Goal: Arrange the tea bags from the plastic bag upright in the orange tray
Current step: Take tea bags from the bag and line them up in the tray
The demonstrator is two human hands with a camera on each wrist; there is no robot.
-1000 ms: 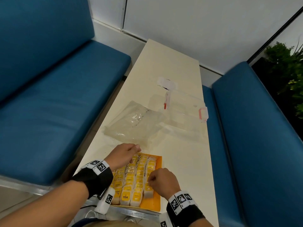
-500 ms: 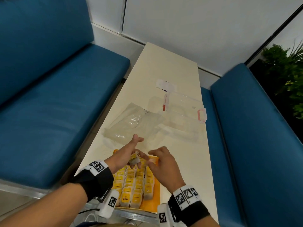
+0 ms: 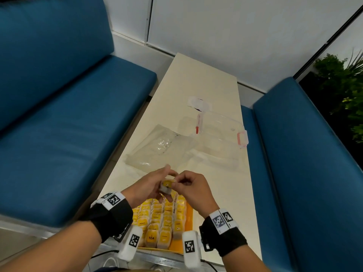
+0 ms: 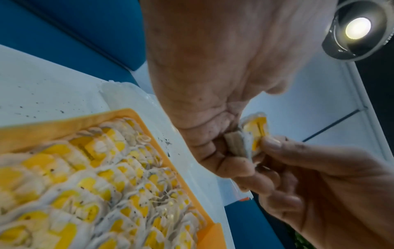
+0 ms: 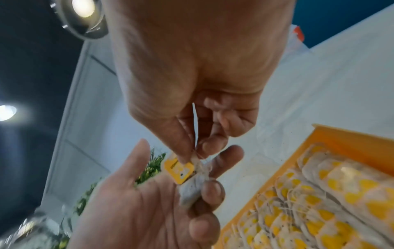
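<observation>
Hands (image 3: 149,186) now joined on tea bag (image 3: 167,186)

Café-style booth — blue padded benches (image 3: 68,118) flanking a narrow cream table (image 3: 196,83).

Blue benches (image 3: 64,118) flank a cream table (image 3: 198,89) below white walls (image 3: 225,30).

Both hands cover the far end of the orange tray (image 3: 189,216) in the head view. The lettering on the yellow tag (image 5: 178,170) pinched between them is too blurred to read, and the tea bags (image 4: 89,188) below the hands smear together.
</observation>
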